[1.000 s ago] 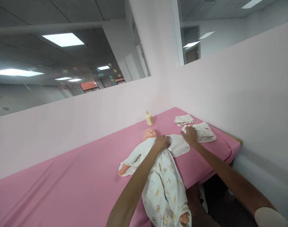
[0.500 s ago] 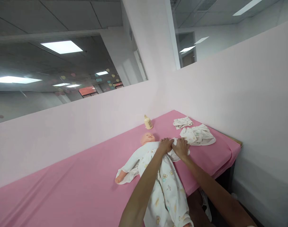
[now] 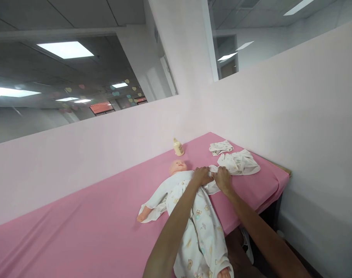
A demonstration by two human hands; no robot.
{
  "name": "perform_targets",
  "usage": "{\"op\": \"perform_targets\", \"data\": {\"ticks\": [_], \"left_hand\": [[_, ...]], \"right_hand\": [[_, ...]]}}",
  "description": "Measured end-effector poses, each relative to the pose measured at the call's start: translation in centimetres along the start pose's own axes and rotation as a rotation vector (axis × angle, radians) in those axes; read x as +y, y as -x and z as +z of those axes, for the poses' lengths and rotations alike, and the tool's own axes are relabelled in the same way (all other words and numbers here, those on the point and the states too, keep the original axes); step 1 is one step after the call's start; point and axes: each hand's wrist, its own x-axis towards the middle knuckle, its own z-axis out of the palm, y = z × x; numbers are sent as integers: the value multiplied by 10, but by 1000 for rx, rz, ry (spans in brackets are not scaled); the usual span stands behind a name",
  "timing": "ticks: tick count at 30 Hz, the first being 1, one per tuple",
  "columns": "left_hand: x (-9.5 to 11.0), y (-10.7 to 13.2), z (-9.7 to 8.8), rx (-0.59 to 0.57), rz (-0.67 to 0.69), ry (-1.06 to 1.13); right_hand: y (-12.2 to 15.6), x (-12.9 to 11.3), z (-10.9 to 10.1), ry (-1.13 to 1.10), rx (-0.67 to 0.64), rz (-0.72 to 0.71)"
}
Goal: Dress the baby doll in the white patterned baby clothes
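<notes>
A baby doll lies on its back on the pink-covered table, head toward the wall. It wears a white long-sleeved top and white printed trousers. One bare doll hand shows past the left sleeve, resting on white cloth. Over the doll's other arm, my left hand closes around the white sleeve. My right hand is beside it, fingers bent and pinching the sleeve's end. Whether the doll's hand is inside that sleeve is hidden by my fingers.
A cream pump bottle stands behind the doll's head. Folded printed cloth and a crumpled white garment lie at the back right. Walls border the pink table cover at the back and right.
My right hand has drawn slightly apart from my left along the sleeve, with its fingers turned more downward. The whole view has shifted a little; the doll lies as before.
</notes>
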Motion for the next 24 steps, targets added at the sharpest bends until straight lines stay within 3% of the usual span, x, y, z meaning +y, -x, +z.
{"op": "perform_targets", "data": {"ticks": [11,15,24], "left_hand": [[-7,12,-11,31,-92,86],[-11,14,-15,33,-121,130],[-17,14,-11,19,-35,205]], "right_hand": [[-18,13,-2,-190,9,232],[-19,17,2,-278,48,251],[-27,27,10,-503,92,233]]}}
